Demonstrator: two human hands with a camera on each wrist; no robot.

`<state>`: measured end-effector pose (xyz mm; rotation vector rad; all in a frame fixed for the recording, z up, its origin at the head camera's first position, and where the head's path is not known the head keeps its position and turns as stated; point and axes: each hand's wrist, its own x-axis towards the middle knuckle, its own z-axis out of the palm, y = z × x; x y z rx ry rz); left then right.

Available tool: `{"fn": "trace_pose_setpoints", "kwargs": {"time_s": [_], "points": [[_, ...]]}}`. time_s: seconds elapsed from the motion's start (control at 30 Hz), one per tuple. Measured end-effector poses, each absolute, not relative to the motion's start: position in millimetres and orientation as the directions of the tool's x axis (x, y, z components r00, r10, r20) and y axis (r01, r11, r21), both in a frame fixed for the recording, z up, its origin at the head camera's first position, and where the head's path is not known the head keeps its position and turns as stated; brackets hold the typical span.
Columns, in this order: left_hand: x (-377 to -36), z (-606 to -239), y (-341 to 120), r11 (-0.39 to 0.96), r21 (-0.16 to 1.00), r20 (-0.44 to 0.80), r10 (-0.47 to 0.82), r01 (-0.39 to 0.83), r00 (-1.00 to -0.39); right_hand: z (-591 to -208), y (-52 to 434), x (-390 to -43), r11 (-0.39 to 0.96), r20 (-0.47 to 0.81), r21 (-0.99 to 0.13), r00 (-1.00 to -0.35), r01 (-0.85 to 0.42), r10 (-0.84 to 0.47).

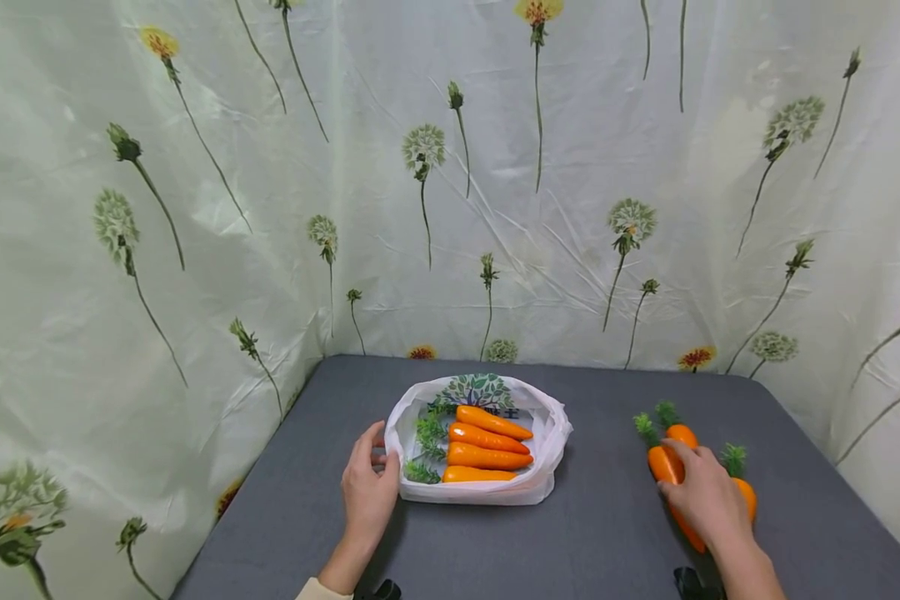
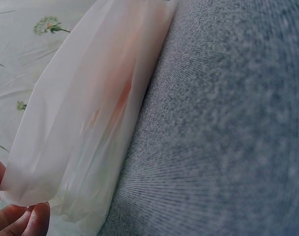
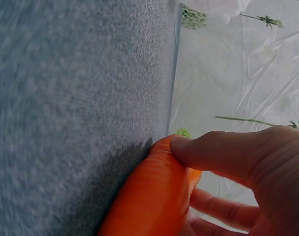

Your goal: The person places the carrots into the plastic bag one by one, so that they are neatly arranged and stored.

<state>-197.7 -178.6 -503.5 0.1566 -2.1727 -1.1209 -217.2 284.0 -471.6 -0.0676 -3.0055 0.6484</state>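
A white plastic bag [image 1: 551, 433] lies open on the grey table [image 1: 607, 533] with several orange carrots [image 1: 487, 457] with green tops inside. My left hand [image 1: 378, 458] holds the bag's left rim; in the left wrist view its fingers [image 2: 21, 219] pinch the edge of the bag [image 2: 90, 123]. At the right, my right hand [image 1: 675, 475] grips a loose carrot [image 1: 663, 462]. In the right wrist view my thumb [image 3: 213, 152] curls over this carrot [image 3: 149, 196], with fingers beneath. Two more carrots [image 1: 746, 496] lie beside it, touching my hand.
A pale cloth printed with dandelions [image 1: 495, 208] walls in the table at the back and both sides. Bare grey tabletop [image 2: 228, 123] lies between the bag and the loose carrots and along the front edge.
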Motion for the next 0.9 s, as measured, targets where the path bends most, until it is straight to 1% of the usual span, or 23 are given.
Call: {"fn": "trace_pose_setpoints", "kwargs": {"time_s": [0.2,0.5,0.9], "points": [[-197.4,-502.1,-177.0,0.614,0.765,0.508,-0.391,0.194,-0.767,-472.0,287.8,-216.9,0.899,0.016,-0.435,-0.998,0.046,0.058],[-198.3,-501.2,-179.4,0.627,0.748,0.537,-0.381,0.217,-0.752,-470.1,287.2,-220.6,0.892,-0.086,-0.444,-0.995,0.083,0.050],[-199.1,-502.6,-181.5,0.632,0.745,0.539,-0.382,0.214,-0.750,-467.7,286.4,-216.0,0.882,-0.117,-0.464,-0.993,0.086,0.035]]}}
